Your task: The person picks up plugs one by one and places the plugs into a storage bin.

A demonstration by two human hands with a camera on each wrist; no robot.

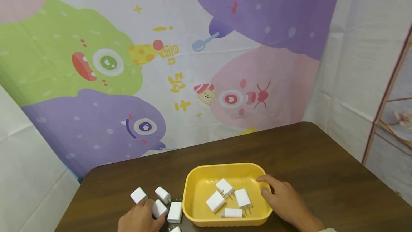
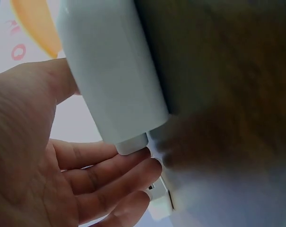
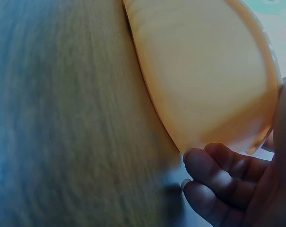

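White charger: this one (image 1: 160,208) sits on the brown surface (image 1: 289,146), to the left of the yellow basket (image 1: 227,222). The hand hides part of it, so I cannot tell for sure which way its long side runs.

Left hand: this hand (image 1: 139,218) is the near one. The charger is right by its fingers, between the thumb and the pointing finger. The fingers are bent a bit, but I cannot tell if they squeeze it.

Way to the basket: the basket is to the right of the charger, with one more charger (image 1: 175,212) in between. That one is just beside the yellow wall, and its metal legs point away from the person.

Other loose chargers: one (image 1: 138,195) is by the left fingertips, one (image 1: 163,194) lies a bit farther away, and one (image 1: 175,229) peeks in at the bottom.

Right hand: this hand (image 1: 286,199) holds the right side of the basket. Its thumb and pointing finger reach over the rim, and other fingers bend against the outside.

Inside the basket: four white chargers (image 1: 242,198) lie on the bottom, close together and turned different ways.

Behind: a big cloth (image 1: 186,124) with funny monsters hangs past the surface.
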